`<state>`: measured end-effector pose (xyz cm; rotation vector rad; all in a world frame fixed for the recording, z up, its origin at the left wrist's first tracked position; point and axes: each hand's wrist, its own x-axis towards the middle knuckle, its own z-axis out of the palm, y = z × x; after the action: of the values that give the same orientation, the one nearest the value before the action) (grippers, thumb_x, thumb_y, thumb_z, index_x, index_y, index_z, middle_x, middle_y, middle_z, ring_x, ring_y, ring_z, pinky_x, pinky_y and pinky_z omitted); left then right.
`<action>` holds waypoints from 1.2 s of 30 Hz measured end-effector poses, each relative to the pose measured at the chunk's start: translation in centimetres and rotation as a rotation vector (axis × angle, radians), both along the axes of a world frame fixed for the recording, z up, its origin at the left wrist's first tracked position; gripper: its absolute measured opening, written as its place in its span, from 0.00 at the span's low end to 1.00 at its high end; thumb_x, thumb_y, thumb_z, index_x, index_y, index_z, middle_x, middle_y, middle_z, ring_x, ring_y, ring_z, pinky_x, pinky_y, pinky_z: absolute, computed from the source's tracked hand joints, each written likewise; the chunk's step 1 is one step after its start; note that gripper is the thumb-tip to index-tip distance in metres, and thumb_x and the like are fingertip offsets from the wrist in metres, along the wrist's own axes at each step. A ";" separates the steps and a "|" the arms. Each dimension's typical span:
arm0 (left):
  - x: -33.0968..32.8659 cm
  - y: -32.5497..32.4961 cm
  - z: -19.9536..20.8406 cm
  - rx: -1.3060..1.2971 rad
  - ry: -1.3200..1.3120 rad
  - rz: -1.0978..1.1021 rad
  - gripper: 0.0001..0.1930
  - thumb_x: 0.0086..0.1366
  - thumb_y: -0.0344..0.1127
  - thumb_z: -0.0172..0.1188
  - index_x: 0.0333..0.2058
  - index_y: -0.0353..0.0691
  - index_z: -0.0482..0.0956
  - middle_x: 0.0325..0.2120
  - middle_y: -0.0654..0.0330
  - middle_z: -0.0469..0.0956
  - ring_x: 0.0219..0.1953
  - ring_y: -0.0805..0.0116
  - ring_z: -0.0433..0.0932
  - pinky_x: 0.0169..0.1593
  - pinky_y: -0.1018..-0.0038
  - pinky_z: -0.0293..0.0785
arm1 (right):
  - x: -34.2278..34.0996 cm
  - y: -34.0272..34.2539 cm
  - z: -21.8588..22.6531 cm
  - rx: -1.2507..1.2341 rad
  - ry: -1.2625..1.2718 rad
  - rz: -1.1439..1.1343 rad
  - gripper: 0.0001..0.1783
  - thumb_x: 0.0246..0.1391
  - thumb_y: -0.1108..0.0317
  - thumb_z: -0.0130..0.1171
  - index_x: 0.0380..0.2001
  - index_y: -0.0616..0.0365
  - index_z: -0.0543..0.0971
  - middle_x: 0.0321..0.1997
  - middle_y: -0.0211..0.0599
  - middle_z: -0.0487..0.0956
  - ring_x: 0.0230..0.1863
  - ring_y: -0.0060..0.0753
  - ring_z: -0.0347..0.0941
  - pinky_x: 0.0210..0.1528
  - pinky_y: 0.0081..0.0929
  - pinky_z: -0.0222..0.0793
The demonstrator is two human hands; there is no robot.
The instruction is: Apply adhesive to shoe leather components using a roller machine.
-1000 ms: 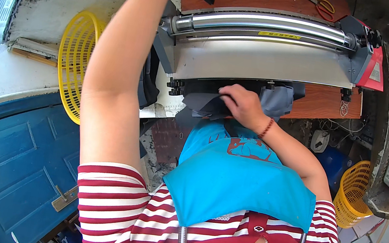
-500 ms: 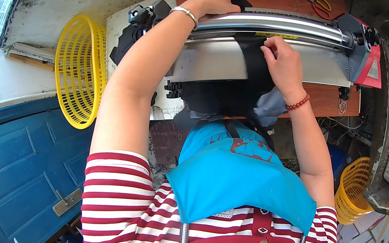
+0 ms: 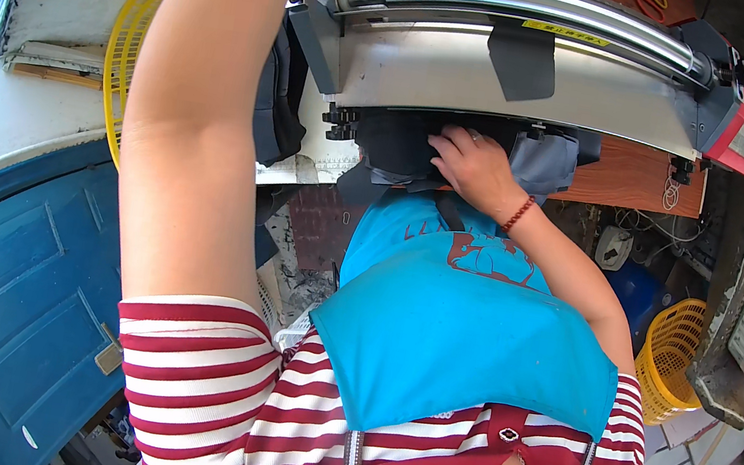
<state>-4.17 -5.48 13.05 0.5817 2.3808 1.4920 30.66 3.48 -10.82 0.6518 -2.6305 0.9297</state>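
Long steel rollers run across the roller machine (image 3: 540, 9), above its sloping metal plate (image 3: 398, 58). A dark grey cloth piece (image 3: 520, 62) lies flat on the plate, its upper end passing under the rollers. Below the plate's front edge, my right hand (image 3: 473, 166) is down at a stack of black cloth pieces (image 3: 395, 145). Its fingers are bent and closed on the black cloth, with the fingertips partly hidden. My left arm reaches up past the machine's left end, and its hand is beyond the top edge of the view.
Dark cloth (image 3: 281, 99) hangs at the machine's left side, near a yellow basket (image 3: 120, 51). Scissors with orange handles (image 3: 652, 0) lie behind the machine. Another yellow basket (image 3: 669, 359) stands at lower right. A blue door (image 3: 24, 306) is on the left.
My right hand has left the cloth on the plate and moved down to the black stack. My left hand has gone up out of view. The machine sits higher and farther right in view.
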 end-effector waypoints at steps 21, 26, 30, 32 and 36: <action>0.5 -23.2 8.9 -0.287 0.812 0.100 0.29 0.64 0.25 0.60 0.66 0.43 0.72 0.53 0.60 0.82 0.42 0.74 0.81 0.49 0.77 0.78 | -1.2 -0.2 -0.4 0.106 0.151 0.083 0.08 0.50 0.65 0.66 0.34 0.50 0.81 0.39 0.31 0.79 0.37 0.35 0.78 0.38 0.34 0.76; 10.4 -27.5 -0.5 -0.546 0.638 -0.021 0.25 0.57 0.18 0.58 0.54 0.41 0.82 0.49 0.53 0.84 0.49 0.64 0.84 0.54 0.73 0.76 | -0.5 1.7 2.8 -0.034 0.117 0.059 0.10 0.47 0.68 0.70 0.35 0.50 0.82 0.36 0.28 0.80 0.37 0.35 0.77 0.39 0.33 0.74; 19.0 -32.4 -10.5 -0.883 0.344 -0.084 0.18 0.51 0.21 0.65 0.43 0.41 0.86 0.40 0.53 0.85 0.43 0.48 0.82 0.50 0.59 0.77 | 0.4 3.2 5.8 -0.232 0.100 0.027 0.12 0.45 0.73 0.72 0.34 0.53 0.82 0.37 0.30 0.83 0.39 0.38 0.78 0.42 0.34 0.72; 21.6 -33.8 -13.8 -0.925 0.159 -0.091 0.20 0.50 0.23 0.66 0.45 0.43 0.86 0.47 0.53 0.84 0.48 0.49 0.82 0.55 0.60 0.77 | 1.5 4.5 6.1 -0.371 -0.033 -0.012 0.12 0.46 0.77 0.70 0.36 0.57 0.82 0.37 0.34 0.84 0.39 0.40 0.80 0.44 0.34 0.73; 23.7 -33.3 -13.6 -0.978 -0.022 -0.004 0.23 0.50 0.31 0.67 0.49 0.38 0.85 0.57 0.53 0.79 0.57 0.52 0.79 0.62 0.63 0.74 | 2.9 6.2 6.9 -0.588 -0.281 -0.133 0.09 0.55 0.77 0.68 0.40 0.62 0.80 0.38 0.39 0.84 0.38 0.34 0.82 0.44 0.26 0.76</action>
<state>19.57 -38.79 -0.51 0.3027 2.6656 0.1953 33.59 9.70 -3.90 0.2067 -2.3791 1.7483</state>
